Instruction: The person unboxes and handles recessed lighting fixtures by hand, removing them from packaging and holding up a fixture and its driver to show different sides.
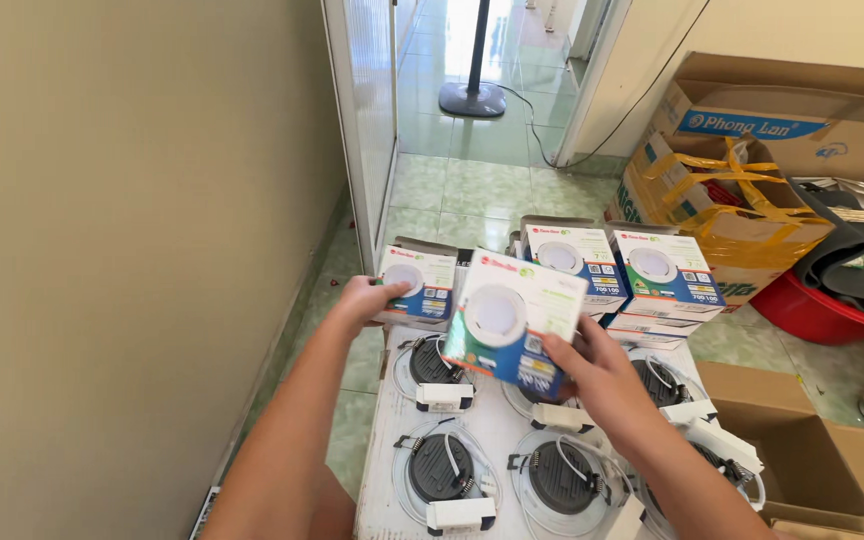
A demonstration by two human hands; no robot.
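**Two light boxes in hand**

The right hand (592, 368) grips a tilted downlight box (512, 322) above the white counter (492, 432). The left hand (367, 300) clasps a second box (418, 283) at the counter's far left edge. Unboxed round downlights (440, 468) lie below; more boxes (664, 272) stand behind, beside a taped carton (717, 200).

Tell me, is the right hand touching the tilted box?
Touching: the head view shows the right hand gripping the tilted box at its lower right corner.
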